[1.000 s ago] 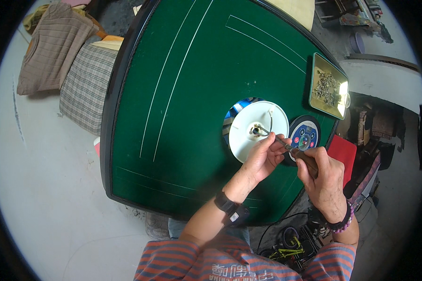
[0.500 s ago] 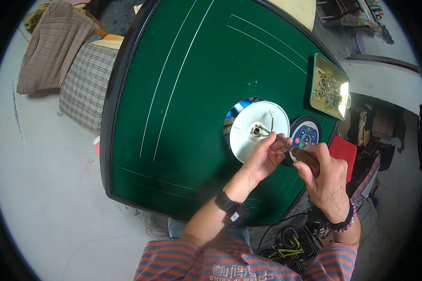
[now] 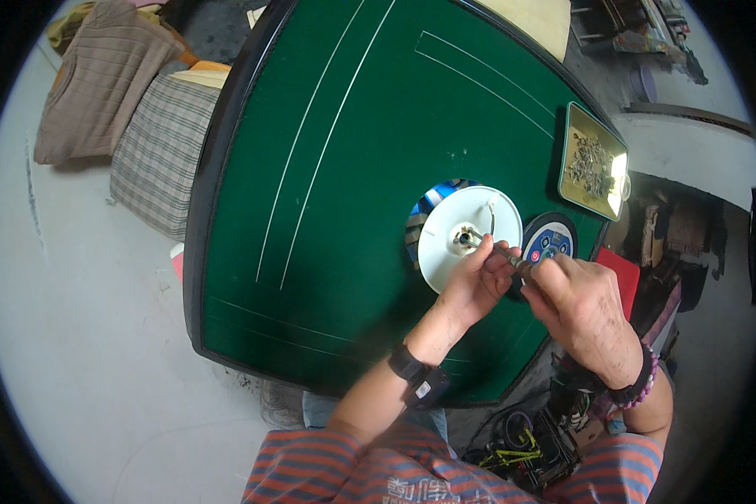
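A screwdriver [image 3: 515,261] points left toward the middle of a white round disc [image 3: 445,260]. My right hand [image 3: 592,315] is wrapped over its handle, which is now mostly hidden. The fingers of my left hand [image 3: 466,294] pinch the shaft just right of the disc's hub [image 3: 464,238]. That hub is a metal-lined hole with a short wire lead [image 3: 492,217] running near it. The disc sits tilted over a round opening in the green table, where blue and dark parts [image 3: 420,214] show. Where the screwdriver's tip meets the hub is too small to make out.
Right of the disc lies a round control panel [image 3: 550,231] with coloured buttons. A tray [image 3: 572,182] of small metal screws or fittings stands at the right edge of the green table [image 3: 353,210]. A checked cushioned seat [image 3: 164,143] is on the left. Clutter [image 3: 521,445] lies below.
My right hand has rolled over the screwdriver's handle, covering the brown grip that showed before. My left hand stays at the shaft. The whole view has shifted slightly.
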Available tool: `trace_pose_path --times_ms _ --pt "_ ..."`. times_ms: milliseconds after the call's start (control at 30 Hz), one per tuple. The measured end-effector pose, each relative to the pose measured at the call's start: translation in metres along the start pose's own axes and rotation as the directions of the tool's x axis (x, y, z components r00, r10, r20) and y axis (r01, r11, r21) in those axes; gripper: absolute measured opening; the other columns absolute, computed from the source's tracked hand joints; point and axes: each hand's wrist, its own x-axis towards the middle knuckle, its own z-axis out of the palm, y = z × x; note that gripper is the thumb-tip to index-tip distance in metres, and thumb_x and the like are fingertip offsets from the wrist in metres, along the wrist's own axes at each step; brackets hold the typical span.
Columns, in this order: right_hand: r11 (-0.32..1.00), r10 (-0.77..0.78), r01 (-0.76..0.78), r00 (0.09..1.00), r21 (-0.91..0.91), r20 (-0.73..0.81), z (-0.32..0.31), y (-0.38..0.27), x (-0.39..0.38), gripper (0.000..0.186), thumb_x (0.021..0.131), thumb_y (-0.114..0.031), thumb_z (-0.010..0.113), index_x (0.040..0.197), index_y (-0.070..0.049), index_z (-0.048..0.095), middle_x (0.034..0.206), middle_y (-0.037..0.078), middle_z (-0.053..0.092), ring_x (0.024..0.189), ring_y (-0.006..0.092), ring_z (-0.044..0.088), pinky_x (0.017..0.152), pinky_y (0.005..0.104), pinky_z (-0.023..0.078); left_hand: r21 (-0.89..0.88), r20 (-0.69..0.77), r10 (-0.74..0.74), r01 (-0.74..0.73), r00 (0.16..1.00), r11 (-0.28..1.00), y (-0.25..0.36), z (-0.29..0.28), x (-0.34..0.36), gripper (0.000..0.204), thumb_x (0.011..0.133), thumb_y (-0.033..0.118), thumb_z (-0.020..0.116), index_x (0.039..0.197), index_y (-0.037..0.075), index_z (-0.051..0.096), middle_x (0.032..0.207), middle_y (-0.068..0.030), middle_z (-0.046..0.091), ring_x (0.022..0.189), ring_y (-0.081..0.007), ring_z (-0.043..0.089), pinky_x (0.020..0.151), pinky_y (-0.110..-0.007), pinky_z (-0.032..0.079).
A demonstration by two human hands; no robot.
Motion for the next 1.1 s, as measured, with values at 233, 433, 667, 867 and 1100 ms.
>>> trace_pose_path --times_ms 233,433,667,867,1100 --pt "0.936 -0.296 0.302 0.953 -0.183 0.059 -0.014 0.009 0.012 0.022 0.075 -0.014 0.068 0.083 -0.006 0.050 0.071 0.010 0.052 0.060 0.0290 0.056 0.054 0.0374 0.044 -0.075 0.048 0.026 -0.022 0.998 0.997 0.001 -0.002 0.010 0.018 0.097 0.023 0.054 0.097 0.006 0.060 0.096 -0.0066 0.067 0.081 -0.0134 0.064 0.075 -0.025 0.054" --pt "0.976 0.191 -0.195 0.981 0.095 0.046 -0.007 0.004 -0.005 0.025 0.080 -0.015 0.069 0.088 -0.002 0.050 0.071 0.018 0.059 0.066 0.0366 0.061 0.054 0.0430 0.047 -0.016 0.007 0.089 -0.089 0.996 0.996 -0.008 0.002 0.012 0.019 0.095 0.023 0.057 0.099 0.005 0.059 0.100 -0.0118 0.067 0.087 -0.0145 0.064 0.073 -0.023 0.053" --pt "0.873 -0.305 0.351 0.935 -0.339 0.183 -0.016 0.008 0.006 0.016 0.072 -0.011 0.059 0.085 -0.007 0.052 0.068 0.005 0.047 0.063 0.0208 0.054 0.058 0.0339 0.043 -0.076 0.001 0.034 -0.034 0.999 0.997 -0.011 -0.002 0.007 0.019 0.095 0.026 0.057 0.100 0.007 0.060 0.100 -0.0071 0.068 0.093 -0.0140 0.064 0.073 -0.023 0.053" --pt "0.979 -0.195 0.199 0.979 -0.054 0.061 -0.022 0.014 0.007 0.026 0.074 -0.014 0.069 0.094 -0.006 0.055 0.074 0.009 0.055 0.073 0.0292 0.059 0.061 0.0381 0.047 -0.141 0.020 0.065 -0.061 0.998 0.988 -0.008 -0.001 0.012 0.015 0.094 0.021 0.058 0.099 0.007 0.061 0.097 -0.0075 0.068 0.093 -0.0166 0.065 0.076 -0.027 0.055" --pt "0.999 -0.026 0.021 0.993 0.045 0.117 -0.014 0.009 -0.001 0.022 0.077 -0.011 0.066 0.090 -0.004 0.050 0.073 0.014 0.056 0.069 0.0344 0.059 0.059 0.0406 0.047 -0.123 -0.030 0.091 -0.094 0.995 0.988 -0.010 0.003 0.010 0.016 0.094 0.022 0.058 0.100 0.006 0.059 0.100 -0.0085 0.068 0.089 -0.0141 0.065 0.073 -0.024 0.054"
